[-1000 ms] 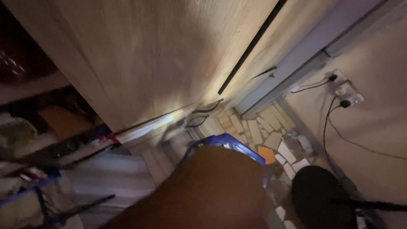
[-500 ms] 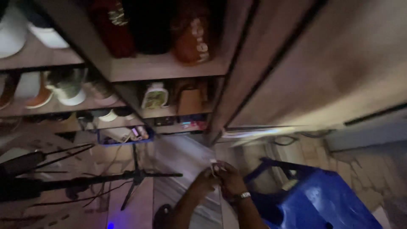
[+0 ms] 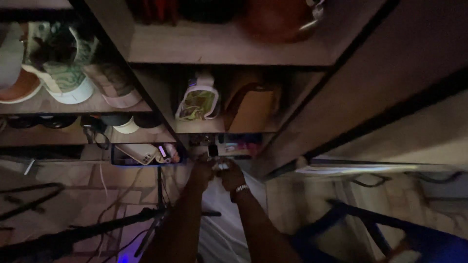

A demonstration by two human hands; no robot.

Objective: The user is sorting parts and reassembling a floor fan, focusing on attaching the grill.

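Observation:
The light is dim. My left hand (image 3: pixel 201 170) and my right hand (image 3: pixel 232 176) meet low in front of the bottom shelf (image 3: pixel 234 146) of a wooden cabinet. Their fingertips close together on a small pale object (image 3: pixel 219 165) whose kind I cannot make out. A light band (image 3: pixel 242 188) circles my right wrist. Both forearms reach in from the bottom edge of the view.
Shoes (image 3: pixel 63 73) fill the left shelves. A printed pouch (image 3: pixel 197 100) and a brown bag (image 3: pixel 253 109) sit on the middle shelf. A blue tray (image 3: pixel 146 155) holds small items. A black stand (image 3: pixel 97 229), white cloth (image 3: pixel 222 224) and blue stool (image 3: pixel 390 234) lie below.
The view swung from the cabinet door to the open shelves. My hands came together and have moved closer to the bottom shelf.

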